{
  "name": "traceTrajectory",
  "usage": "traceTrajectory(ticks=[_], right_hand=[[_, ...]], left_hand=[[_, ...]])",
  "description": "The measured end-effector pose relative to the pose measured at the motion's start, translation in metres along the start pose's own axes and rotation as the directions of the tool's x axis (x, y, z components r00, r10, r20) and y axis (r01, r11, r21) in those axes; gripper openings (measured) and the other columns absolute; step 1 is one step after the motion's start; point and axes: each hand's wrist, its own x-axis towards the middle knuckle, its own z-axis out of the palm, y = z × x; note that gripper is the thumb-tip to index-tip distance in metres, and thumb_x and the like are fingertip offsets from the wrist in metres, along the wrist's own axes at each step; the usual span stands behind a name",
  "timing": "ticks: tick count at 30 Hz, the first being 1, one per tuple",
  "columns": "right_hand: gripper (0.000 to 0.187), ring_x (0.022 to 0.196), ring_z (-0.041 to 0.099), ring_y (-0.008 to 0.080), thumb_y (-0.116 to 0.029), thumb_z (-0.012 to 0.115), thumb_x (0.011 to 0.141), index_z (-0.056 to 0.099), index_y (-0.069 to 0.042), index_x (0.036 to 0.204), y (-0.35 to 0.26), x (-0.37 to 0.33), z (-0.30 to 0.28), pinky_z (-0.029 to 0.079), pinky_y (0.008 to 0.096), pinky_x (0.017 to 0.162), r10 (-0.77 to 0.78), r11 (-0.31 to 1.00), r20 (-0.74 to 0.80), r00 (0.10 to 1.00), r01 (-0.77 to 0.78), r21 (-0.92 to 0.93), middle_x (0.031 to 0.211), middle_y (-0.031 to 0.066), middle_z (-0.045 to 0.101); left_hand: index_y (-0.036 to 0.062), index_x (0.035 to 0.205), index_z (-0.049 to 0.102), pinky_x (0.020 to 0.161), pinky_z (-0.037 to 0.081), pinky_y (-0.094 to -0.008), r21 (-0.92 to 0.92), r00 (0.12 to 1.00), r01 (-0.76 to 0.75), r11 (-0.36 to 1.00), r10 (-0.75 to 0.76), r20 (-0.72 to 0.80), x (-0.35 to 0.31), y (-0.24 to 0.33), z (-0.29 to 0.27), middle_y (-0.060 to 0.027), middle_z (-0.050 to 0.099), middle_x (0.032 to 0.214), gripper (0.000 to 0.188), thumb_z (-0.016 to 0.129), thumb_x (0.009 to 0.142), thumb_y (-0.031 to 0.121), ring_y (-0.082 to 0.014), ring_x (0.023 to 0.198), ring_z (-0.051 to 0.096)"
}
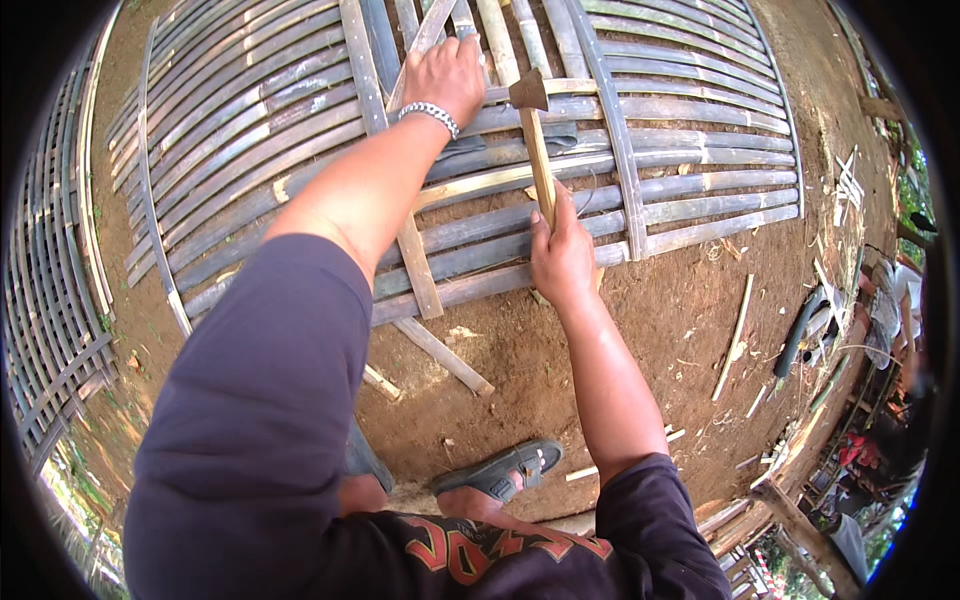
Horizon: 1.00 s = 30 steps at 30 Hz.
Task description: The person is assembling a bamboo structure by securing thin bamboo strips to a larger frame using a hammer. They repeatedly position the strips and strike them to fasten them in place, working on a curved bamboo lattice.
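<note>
My right hand [565, 245] is wrapped round the wooden handle of a hammer [541, 160], which has a rusty, wedge-shaped head. The head points away from me, over the slats of a large bamboo panel [480, 235]. Farther up and to the left, my left hand [445, 80] is down on the panel with its fingers curled together. It lies by a thin diagonal bamboo strip [426, 32] near the left cross strip [366, 70]. What its fingertips hold, if anything, is hidden. A second cross strip [615, 130] runs to the right of the hammer.
Another slatted panel [50, 260] lies at the far left. A loose strip [445, 356] sticks out from under the near edge, close to my sandalled foot [500, 470]. Bamboo sticks [733, 337] and scraps litter the dirt on the right. A person [905, 315] is at the right rim.
</note>
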Motion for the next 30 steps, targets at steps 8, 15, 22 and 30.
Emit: traceTrajectory(ticks=[8,15,22,30], right_hand=[[0.054,0.107,0.064,0.0499,-0.011,0.058,0.099,0.039,-0.004,0.148,-0.003,-0.009,-0.004,0.054,0.0506,0.087,-0.118,0.992,-0.151,0.981,0.123,0.019,0.123,0.0310,0.063],[0.054,0.103,0.065,0.0499,-0.010,0.058,0.099,0.038,-0.004,0.149,-0.010,-0.003,-0.015,0.054,0.0510,0.086,-0.097,0.995,-0.105,0.990,0.099,0.014,0.122,0.0313,0.063],[0.054,0.107,0.064,0.0496,-0.010,0.057,0.099,0.037,-0.004,0.150,-0.008,0.006,-0.012,0.053,0.0503,0.090,0.053,0.994,0.087,0.995,-0.044,-0.105,0.122,0.0311,0.063],[0.056,0.109,0.064,0.0489,-0.007,0.059,0.097,0.037,-0.001,0.148,-0.011,0.005,-0.001,0.054,0.0514,0.088,-0.056,0.998,-0.047,0.997,0.055,-0.010,0.129,0.0299,0.060]], left_hand=[[0.0136,0.133,0.060,0.091,0.041,-0.0467,0.010,1.000,-0.015,1.000,0.015,0.020,0.005,-0.004,-0.002,-0.0072,0.066,0.105,0.038,0.051,0.096,0.020,-0.0237,0.105,0.064],[0.0126,0.134,0.060,0.090,0.041,-0.0461,0.003,1.000,-0.014,1.000,0.014,0.014,0.003,-0.004,-0.004,-0.0074,0.067,0.103,0.039,0.050,0.096,0.019,-0.0238,0.103,0.065],[0.0129,0.135,0.059,0.096,0.041,-0.0444,0.017,0.999,0.010,1.000,-0.011,0.040,0.003,-0.001,-0.008,-0.0079,0.069,0.107,0.039,0.048,0.099,0.020,-0.0225,0.106,0.065],[0.0127,0.134,0.060,0.096,0.041,-0.0439,-0.017,0.999,0.012,1.000,-0.011,0.050,0.001,-0.001,-0.007,-0.0077,0.070,0.107,0.038,0.049,0.098,0.020,-0.0225,0.105,0.066]])
